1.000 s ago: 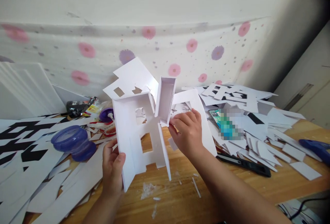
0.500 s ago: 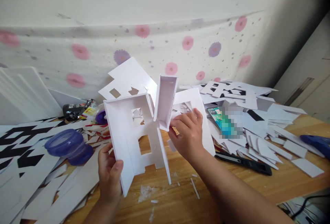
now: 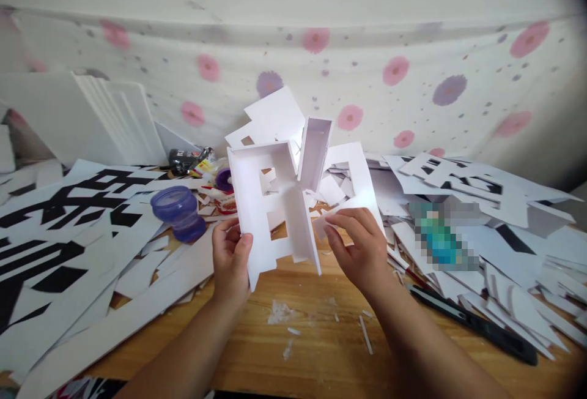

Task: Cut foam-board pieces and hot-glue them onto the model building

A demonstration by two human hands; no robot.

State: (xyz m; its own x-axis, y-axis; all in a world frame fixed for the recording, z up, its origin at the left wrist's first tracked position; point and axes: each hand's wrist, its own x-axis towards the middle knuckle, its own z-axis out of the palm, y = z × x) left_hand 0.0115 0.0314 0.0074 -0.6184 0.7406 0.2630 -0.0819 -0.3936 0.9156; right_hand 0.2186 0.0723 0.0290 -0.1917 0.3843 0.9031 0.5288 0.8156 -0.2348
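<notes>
My left hand [image 3: 232, 258] is closed round the lower left edge of a white foam-board model [image 3: 259, 215], thumb in front, holding it up over the table. The model has upright walls, cut-out window openings and a narrow open box part [image 3: 315, 153] sticking up at its top right. My right hand [image 3: 360, 243] pinches a small white board piece [image 3: 321, 226] just beside the model's right wall. Whether that piece touches the wall I cannot tell. Behind stand larger cut white boards [image 3: 277, 114], one with a square opening.
White offcuts and black-patterned sheets [image 3: 68, 221] cover the left side. A purple translucent jar [image 3: 178, 212] stands there. On the right lie a black utility knife [image 3: 477, 322], a partly blurred phone [image 3: 443, 240] and stacked scraps. Bits of board lie on the wooden table [image 3: 321, 350].
My right hand has come down from the box part to beside the right wall, pinching the small piece. The model is tilted slightly differently, and the view has swung left.
</notes>
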